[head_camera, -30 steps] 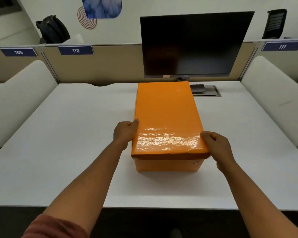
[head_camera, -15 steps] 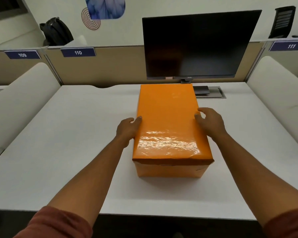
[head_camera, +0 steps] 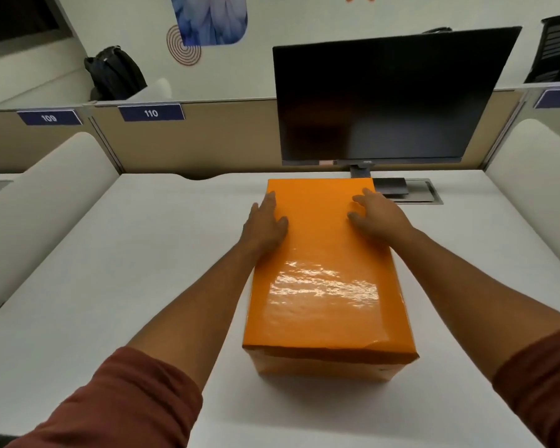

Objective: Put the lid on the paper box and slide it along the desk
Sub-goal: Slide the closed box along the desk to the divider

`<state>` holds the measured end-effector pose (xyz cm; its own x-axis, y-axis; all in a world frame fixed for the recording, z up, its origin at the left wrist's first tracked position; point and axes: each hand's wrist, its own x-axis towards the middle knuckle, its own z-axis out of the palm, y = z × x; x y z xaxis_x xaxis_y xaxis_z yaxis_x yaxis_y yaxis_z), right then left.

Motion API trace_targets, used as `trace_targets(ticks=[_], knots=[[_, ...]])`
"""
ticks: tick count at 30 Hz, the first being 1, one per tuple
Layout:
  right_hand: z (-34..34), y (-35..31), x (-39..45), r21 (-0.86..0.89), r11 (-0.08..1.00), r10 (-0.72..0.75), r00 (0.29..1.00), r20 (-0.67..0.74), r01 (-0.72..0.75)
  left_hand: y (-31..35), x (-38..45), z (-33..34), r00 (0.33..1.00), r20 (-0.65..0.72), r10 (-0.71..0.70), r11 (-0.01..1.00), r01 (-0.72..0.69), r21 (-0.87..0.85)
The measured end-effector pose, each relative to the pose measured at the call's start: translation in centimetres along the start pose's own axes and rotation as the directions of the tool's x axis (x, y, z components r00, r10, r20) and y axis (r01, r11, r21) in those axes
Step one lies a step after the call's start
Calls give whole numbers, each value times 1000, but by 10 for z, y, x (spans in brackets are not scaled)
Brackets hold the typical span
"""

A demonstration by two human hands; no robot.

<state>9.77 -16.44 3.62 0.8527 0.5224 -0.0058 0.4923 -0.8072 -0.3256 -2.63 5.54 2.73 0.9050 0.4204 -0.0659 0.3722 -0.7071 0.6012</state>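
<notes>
An orange paper box [head_camera: 324, 367] stands lengthwise in the middle of the white desk [head_camera: 143, 286], with its glossy orange lid [head_camera: 324, 270] sitting on top and covering it. My left hand [head_camera: 265, 221] lies flat on the lid's far left edge, fingers spread and pointing away from me. My right hand [head_camera: 375, 215] rests on the lid's far right part, fingers apart and slightly curled. Neither hand grips anything; both press on the lid's surface.
A dark monitor [head_camera: 388, 98] stands right behind the box, its foot and a grey cable hatch [head_camera: 411, 192] at the desk's back. White padded dividers rise at the left [head_camera: 42, 202] and right [head_camera: 537, 169]. A tan partition [head_camera: 201, 140] closes the back.
Both hands slid from the lid's near corners, along its sides, up onto its far part and flattened there. The view came closer to the box.
</notes>
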Motion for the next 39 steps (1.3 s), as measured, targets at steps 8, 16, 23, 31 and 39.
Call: trace_targets(ticks=[8,16,23,31,39], knots=[[14,10,18,-115,993,-22,999,42,27,-5,21,3,997,62,-37,982,25,185],[23,17,15,-69,997,-29,995,97,36,-19,7,9,989,141,-36,999,34,19],[13,19,-35,536,830,196,980,-21,-154,-36,-25,13,981,-59,-186,926,155,-343],[29,34,-93,702,645,259,951,169,-301,-45,-33,4,959,-12,-284,836,241,-493],[36,32,-107,766,554,248,943,223,-326,-36,-50,13,969,-29,-247,887,214,-410]])
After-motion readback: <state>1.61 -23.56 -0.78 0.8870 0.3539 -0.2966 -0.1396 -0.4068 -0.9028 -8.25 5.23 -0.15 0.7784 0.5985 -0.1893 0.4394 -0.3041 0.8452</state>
